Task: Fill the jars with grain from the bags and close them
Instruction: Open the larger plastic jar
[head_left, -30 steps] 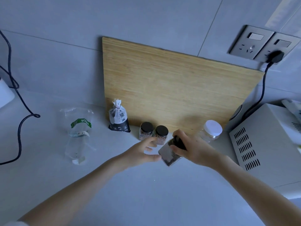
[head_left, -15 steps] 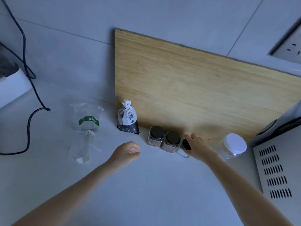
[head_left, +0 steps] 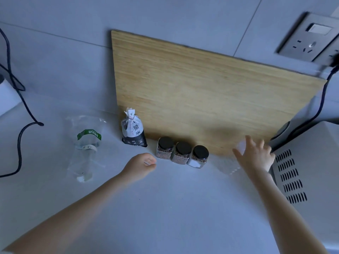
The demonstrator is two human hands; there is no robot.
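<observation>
Head view of the counter (head_left: 165, 208) at the foot of a wooden board (head_left: 201, 92) that leans against the tiled wall. Three small jars stand in a row, each touching the next, just in front of the board's lower edge: the left jar (head_left: 165, 149), the middle jar (head_left: 181, 154) and the right jar (head_left: 199, 157). Each is clear and square-sided, upright, closed with a round black lid and filled with brownish grain nearly to the lid; the right jar also shows a pale patch on its lower face. Just left of the row stands the black rice bag (head_left: 134, 132), dark with a white printed panel, its neck tied and upright, close against the board. Farther left, apart from the bag, the clear bag (head_left: 86, 145) with a green band lies flat and limp on the counter. My left hand (head_left: 141, 165) rests on the counter near the left jar, fingers loosely curled, holding nothing. My right hand (head_left: 256, 155) reaches over the larger clear jar (head_left: 228, 165), which sits right of the row beside the vented appliance (head_left: 302, 171); its white lid (head_left: 241, 146) shows between my thumb and fingers. The fingers are spread, but blur keeps me from telling whether they grip the lid or merely hover at it. A black cable (head_left: 22, 125) loops over the counter at far left, and a wall socket (head_left: 304, 39) sits at upper right.
</observation>
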